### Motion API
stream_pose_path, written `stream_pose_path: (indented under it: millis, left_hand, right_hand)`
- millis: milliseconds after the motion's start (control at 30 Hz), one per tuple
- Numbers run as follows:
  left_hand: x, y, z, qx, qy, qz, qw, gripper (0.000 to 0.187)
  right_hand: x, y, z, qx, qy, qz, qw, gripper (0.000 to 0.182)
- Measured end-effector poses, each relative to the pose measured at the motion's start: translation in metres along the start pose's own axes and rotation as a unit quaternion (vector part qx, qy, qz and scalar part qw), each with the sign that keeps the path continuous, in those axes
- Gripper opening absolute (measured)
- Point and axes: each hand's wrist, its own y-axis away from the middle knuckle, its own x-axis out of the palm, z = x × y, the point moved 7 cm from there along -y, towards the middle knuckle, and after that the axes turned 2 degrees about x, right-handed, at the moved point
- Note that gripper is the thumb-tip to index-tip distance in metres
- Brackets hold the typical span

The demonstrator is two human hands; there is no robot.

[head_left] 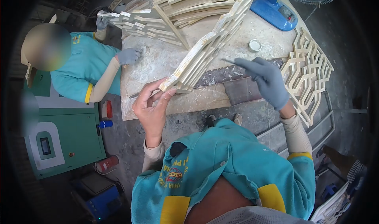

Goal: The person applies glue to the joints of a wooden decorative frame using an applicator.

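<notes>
My bare left hand (154,105) grips the lower end of a wooden lattice panel (209,42) between thumb and fingers. The panel is tilted on edge over the worktable, with whitish filler along its near edge. To the right of the panel, my right hand (266,80) wears a grey glove and is closed round a thin pointed tool (228,61), its tip directed left at the panel but apart from it. A small round tin (255,46) of pale paste stands on the table (158,66) beyond my right hand.
A co-worker in teal (90,58) at the left holds another lattice panel (148,26). More curved panels (201,3) are stacked at the back. A blue fan base (276,11) stands back right, and a lattice panel (310,74) leans at the table's right edge.
</notes>
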Motion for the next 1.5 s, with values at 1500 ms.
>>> stream_pose_path:
  millis: [1500]
  left_hand:
    - [-0.056, -0.001, 0.046, 0.003, 0.073, -0.082, 0.994, 0.028]
  right_hand:
    - [0.097, -0.036, 0.076, -0.173, 0.155, 0.020, 0.973, 0.062]
